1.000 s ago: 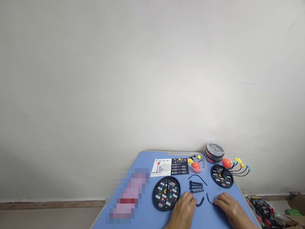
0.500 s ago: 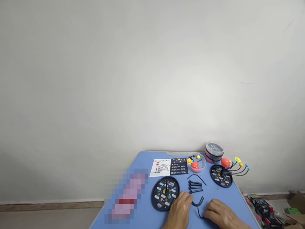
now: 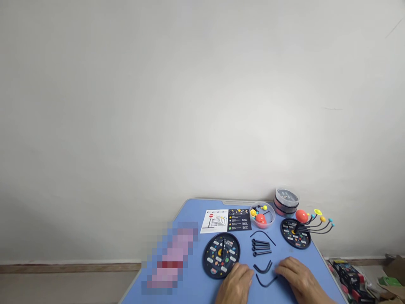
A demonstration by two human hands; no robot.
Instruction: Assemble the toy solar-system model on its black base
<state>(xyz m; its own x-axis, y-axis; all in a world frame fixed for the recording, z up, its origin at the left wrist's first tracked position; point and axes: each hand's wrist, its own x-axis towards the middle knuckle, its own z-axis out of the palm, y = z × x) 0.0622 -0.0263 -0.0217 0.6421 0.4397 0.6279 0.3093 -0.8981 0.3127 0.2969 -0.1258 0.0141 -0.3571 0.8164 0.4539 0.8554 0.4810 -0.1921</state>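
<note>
My left hand (image 3: 234,283) rests on the blue table (image 3: 186,253), back up, fingers loosely bent and nothing visible in them. It lies just below the edge of a black round base (image 3: 221,256) printed with planets, which has a short upright post. My right hand (image 3: 299,278) has its fingertips at the right end of a curved black rod (image 3: 264,285); its thumb is hidden. More curved rods (image 3: 264,269) lie together just above that one. Beyond them are several straight black rods with ringed ends (image 3: 262,248) and a wide curved rod (image 3: 264,233).
An instruction sheet (image 3: 215,221) lies at the back. Beside it stand a clear tub of coloured balls (image 3: 262,216) and a stack of round containers (image 3: 286,202). An assembled planet model (image 3: 296,233) sits at the right edge. Boxes (image 3: 348,276) are on the floor.
The lower curved rod has shifted so more of it shows, its right end now higher at my right fingertips. Both hands have moved slightly downward and apart from the rods. The view has shifted slightly.
</note>
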